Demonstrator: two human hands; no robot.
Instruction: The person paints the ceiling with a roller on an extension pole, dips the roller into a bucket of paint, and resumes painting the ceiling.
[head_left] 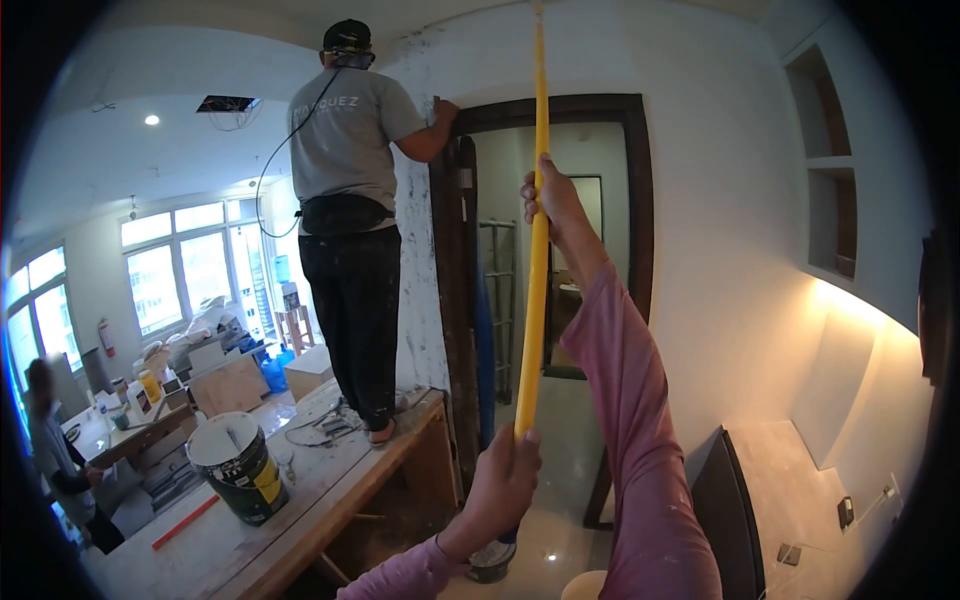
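Note:
A long yellow pole (536, 290) stands nearly upright before me, its top reaching up toward the ceiling. Whatever is fixed to its far end is too small to make out. My right hand (553, 205) is wrapped around the pole high up, level with the upper part of the doorway. Lower down, my left hand (500, 478) grips the same pole near its bottom end. Behind the pole is a dark wooden door frame (640, 200). A can (492, 562) on the floor shows partly below my left hand.
To the left, a person (345, 150) stands on a wooden workbench (350, 470), one hand at the door frame. A paint bucket (250, 480) and a red stick (185, 522) are on the bench. Another person (60, 460) is far left. A counter (790, 470) lies right.

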